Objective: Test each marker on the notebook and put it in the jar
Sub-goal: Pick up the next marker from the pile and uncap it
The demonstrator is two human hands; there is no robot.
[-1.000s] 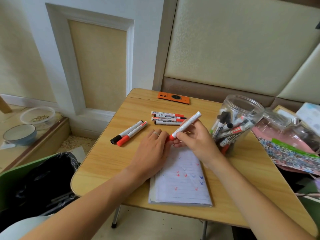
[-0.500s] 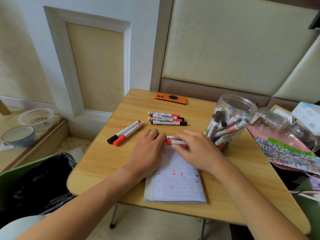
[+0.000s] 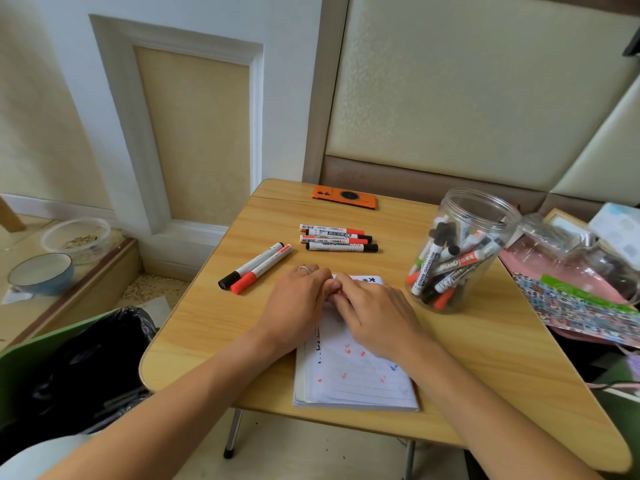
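Hands meet over the notebook (image 3: 356,382): left hand (image 3: 298,303) and right hand (image 3: 375,315) both curl fingers around a mostly hidden red marker (image 3: 341,293). Jar (image 3: 460,251) stands to the right.

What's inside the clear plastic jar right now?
The jar holds a leaning bunch of whiteboard markers with black, red and at least one green cap. Those at the back are covered by the front ones, so no exact count.
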